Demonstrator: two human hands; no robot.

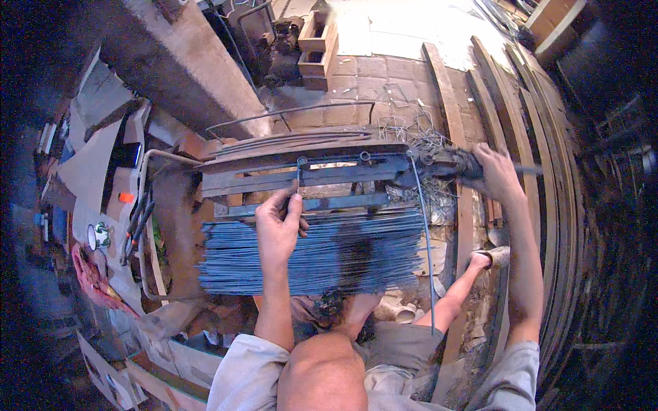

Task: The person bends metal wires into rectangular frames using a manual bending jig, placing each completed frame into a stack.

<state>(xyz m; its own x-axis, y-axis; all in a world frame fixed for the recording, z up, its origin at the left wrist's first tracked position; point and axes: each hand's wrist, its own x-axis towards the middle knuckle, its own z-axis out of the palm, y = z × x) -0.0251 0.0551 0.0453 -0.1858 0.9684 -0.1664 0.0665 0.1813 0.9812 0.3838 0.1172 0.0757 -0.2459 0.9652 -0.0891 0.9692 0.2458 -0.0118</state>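
Note:
My left hand pinches the lower end of a short, thin steel rod between thumb and fingertips. The rod's upper end meets a peg on a long metal bar fixed along the bench. My right hand grips a dark metal lever tool at the bar's right end. From beside that tool a long thin rod runs down toward my lap. Whether the two rods are one piece cannot be told. Below my left fingers a thick layer of bluish steel rods lies side by side across the bench.
Bent wire frames are heaped behind the lever. Long timber beams lie on the floor at right. At left, a cluttered surface bears an enamel mug, long-handled cutters and an orange object. Wooden boxes stand behind.

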